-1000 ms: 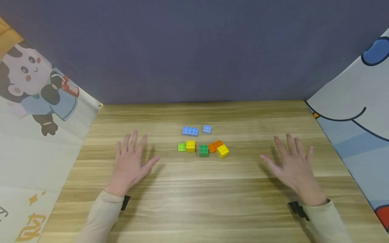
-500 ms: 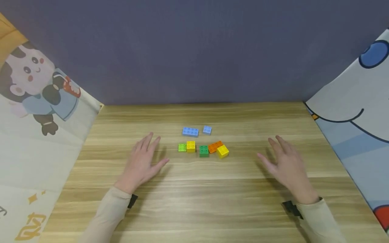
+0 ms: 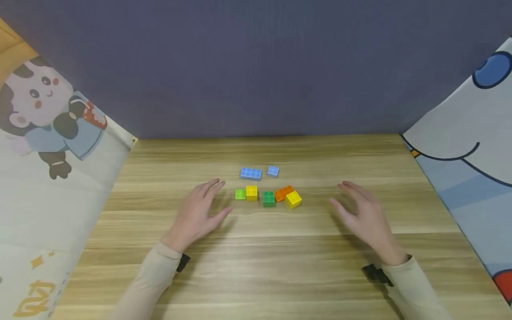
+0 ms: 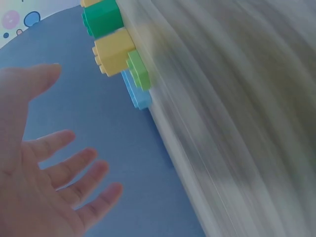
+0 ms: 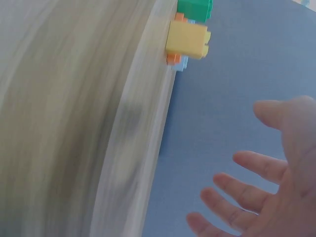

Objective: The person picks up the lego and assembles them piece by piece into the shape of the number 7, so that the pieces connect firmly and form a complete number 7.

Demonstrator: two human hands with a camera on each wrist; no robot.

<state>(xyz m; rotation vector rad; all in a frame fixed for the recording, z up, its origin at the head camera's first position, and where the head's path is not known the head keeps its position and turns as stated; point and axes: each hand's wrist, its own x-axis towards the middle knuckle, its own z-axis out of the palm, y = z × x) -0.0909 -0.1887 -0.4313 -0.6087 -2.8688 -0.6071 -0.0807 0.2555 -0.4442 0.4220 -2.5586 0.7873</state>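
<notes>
As left hand point(image 3: 194, 218) and right hand point(image 3: 369, 220) hover wide, it's likely pre-grasp; the square lime-green plastic brick point(image 3: 240, 194) would want pinching!

On the wood-grained table point(image 3: 256, 266) I see a long blue brick point(image 3: 251, 174) near a small blue brick point(image 3: 273, 171); in front, a lime brick point(image 3: 240, 194) beside a yellow brick point(image 3: 251, 194), then a green brick point(image 3: 269, 199), an orange brick point(image 3: 283, 193) and, askew, a second yellow brick point(image 3: 294, 200).

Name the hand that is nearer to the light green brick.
The left. The left hand is just left of the light green brick, not touching it; the right hand is farther off to its right, past the dark green brick.
</notes>
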